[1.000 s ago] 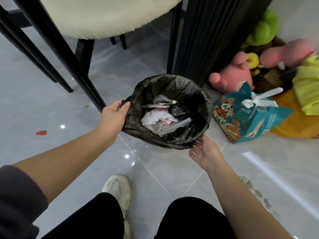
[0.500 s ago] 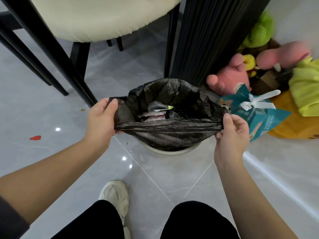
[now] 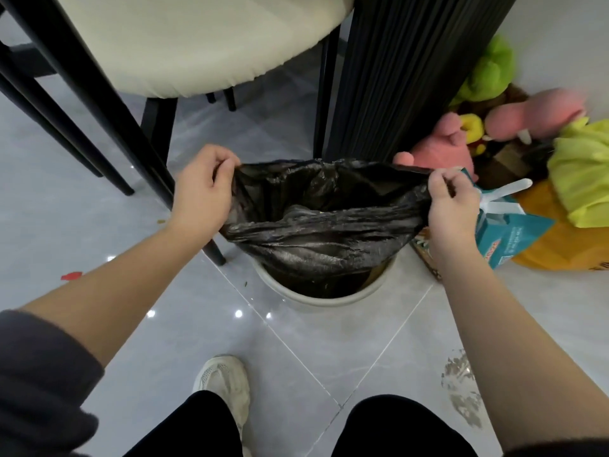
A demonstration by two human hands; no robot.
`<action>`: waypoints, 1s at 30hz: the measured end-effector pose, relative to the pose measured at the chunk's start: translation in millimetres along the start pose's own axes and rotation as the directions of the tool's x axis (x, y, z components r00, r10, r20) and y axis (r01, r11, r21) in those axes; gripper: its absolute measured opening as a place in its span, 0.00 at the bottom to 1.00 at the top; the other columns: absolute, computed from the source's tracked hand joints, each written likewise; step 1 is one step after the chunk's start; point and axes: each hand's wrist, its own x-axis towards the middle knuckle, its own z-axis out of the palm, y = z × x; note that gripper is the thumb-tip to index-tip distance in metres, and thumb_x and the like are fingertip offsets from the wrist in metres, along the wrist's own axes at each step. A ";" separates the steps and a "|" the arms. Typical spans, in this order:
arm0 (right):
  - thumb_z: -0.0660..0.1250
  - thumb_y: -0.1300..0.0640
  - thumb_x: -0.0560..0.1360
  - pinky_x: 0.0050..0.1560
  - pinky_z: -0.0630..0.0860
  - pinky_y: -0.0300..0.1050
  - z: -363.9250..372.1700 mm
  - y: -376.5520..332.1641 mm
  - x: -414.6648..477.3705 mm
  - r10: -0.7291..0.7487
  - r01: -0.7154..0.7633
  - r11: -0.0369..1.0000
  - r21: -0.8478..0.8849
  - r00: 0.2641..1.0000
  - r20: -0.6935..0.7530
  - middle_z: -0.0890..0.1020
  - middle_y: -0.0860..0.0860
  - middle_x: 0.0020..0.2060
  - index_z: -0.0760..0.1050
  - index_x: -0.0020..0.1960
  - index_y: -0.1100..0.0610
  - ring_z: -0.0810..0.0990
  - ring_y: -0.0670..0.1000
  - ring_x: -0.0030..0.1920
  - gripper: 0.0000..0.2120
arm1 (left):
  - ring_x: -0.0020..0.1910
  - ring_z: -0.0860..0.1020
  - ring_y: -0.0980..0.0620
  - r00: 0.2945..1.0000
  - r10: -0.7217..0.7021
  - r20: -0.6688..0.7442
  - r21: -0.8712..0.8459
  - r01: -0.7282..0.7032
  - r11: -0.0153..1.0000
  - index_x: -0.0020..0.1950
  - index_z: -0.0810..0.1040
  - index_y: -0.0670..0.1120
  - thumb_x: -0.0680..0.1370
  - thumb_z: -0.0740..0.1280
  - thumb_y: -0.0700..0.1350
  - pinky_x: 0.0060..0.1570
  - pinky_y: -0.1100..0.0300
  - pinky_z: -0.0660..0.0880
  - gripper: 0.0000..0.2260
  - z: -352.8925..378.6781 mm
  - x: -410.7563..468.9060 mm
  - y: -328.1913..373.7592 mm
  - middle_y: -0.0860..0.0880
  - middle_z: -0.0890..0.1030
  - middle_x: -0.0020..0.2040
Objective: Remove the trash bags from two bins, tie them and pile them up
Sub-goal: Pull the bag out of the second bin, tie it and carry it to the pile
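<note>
On grey tile floor [image 3: 108, 209], by chair [image 3: 197, 44]: left hand [image 3: 201, 189] & right hand [image 3: 453, 209] pinch bag [image 3: 323, 232] rim over bin [image 3: 329, 300].

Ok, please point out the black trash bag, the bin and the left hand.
black trash bag [image 3: 316, 239]: head view, on its near crumpled side.
bin [image 3: 316, 300]: head view, on its pale front rim.
left hand [image 3: 202, 192]: head view, on its back.

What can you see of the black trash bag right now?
The trash bag is thin, glossy, crinkled black plastic. Its mouth is stretched wide and open, lifted above the pale round bin, while its lower part still hangs inside the bin. The left hand pinches the rim at one side and the right hand pinches the opposite side. The near edge sags in folds; the contents are hidden in shadow.
</note>
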 end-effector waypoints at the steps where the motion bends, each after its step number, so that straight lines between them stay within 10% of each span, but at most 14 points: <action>1: 0.62 0.56 0.75 0.53 0.73 0.44 -1.5 -4.4 0.1 -0.045 0.045 0.998 0.039 0.999 0.003 0.76 0.42 0.39 0.74 0.40 0.47 0.74 0.42 0.44 0.07 | 0.31 0.72 0.57 0.991 0.130 -0.013 0.031 -0.130 0.991 0.50 0.74 0.48 0.80 0.59 0.43 0.37 0.61 0.70 0.05 -3.6 -4.3 -0.4 0.54 0.74 0.33; 5: 0.64 0.49 0.73 0.59 0.75 0.51 0.1 -6.2 2.8 0.035 -0.038 0.999 0.019 0.989 0.142 0.81 0.47 0.45 0.74 0.43 0.47 0.79 0.47 0.49 0.03 | 0.35 0.75 0.48 1.000 -0.021 0.019 0.274 0.015 0.962 0.62 0.67 0.47 0.78 0.61 0.52 0.40 0.54 0.71 0.15 -2.5 -10.1 3.6 0.49 0.77 0.37; 9: 0.66 0.31 0.67 0.60 0.75 0.50 5.1 -15.4 13.5 0.143 -0.057 0.955 -0.290 0.948 0.285 0.82 0.51 0.54 0.78 0.57 0.53 0.80 0.51 0.56 0.30 | 0.33 0.77 0.45 0.884 -0.429 0.185 0.401 0.331 0.854 0.54 0.73 0.42 0.76 0.64 0.57 0.34 0.58 0.70 0.19 4.2 12.2 10.4 0.45 0.79 0.35; 15: 0.63 0.57 0.77 0.48 0.75 0.40 4.2 -35.8 4.7 -0.244 0.273 0.952 -0.135 0.949 0.200 0.81 0.49 0.42 0.79 0.48 0.55 0.78 0.45 0.45 0.06 | 0.37 0.73 0.44 0.988 0.145 -0.051 0.383 -0.115 0.917 0.47 0.76 0.42 0.80 0.59 0.47 0.37 0.52 0.71 0.11 -5.0 0.1 5.2 0.41 0.78 0.37; 20: 0.60 0.58 0.77 0.56 0.76 0.55 1.9 -27.0 -14.5 -0.127 0.117 0.992 0.050 0.937 0.326 0.82 0.55 0.46 0.79 0.49 0.53 0.80 0.53 0.49 0.09 | 0.37 0.73 0.47 0.999 -0.001 0.045 0.336 -0.014 0.942 0.45 0.75 0.44 0.79 0.62 0.50 0.37 0.57 0.64 0.10 -18.5 -13.1 3.7 0.48 0.75 0.33; 27: 0.65 0.63 0.75 0.53 0.75 0.42 29.2 -38.0 -45.7 -0.190 0.175 0.981 0.084 0.767 0.613 0.82 0.48 0.45 0.78 0.49 0.52 0.79 0.43 0.46 0.08 | 0.34 0.78 0.51 0.964 0.061 0.260 0.039 -0.074 0.997 0.41 0.78 0.54 0.76 0.67 0.43 0.42 0.54 0.76 0.07 -22.0 -23.8 27.8 0.49 0.82 0.38; 30: 0.67 0.66 0.74 0.59 0.73 0.37 64.1 -33.6 -57.5 -0.148 0.199 0.980 0.028 0.619 0.772 0.78 0.47 0.58 0.72 0.65 0.54 0.78 0.41 0.55 0.21 | 0.30 0.78 0.55 0.934 0.114 0.338 0.055 -0.140 0.989 0.44 0.81 0.52 0.76 0.67 0.42 0.37 0.58 0.78 0.06 -28.0 -28.2 37.1 0.53 0.81 0.36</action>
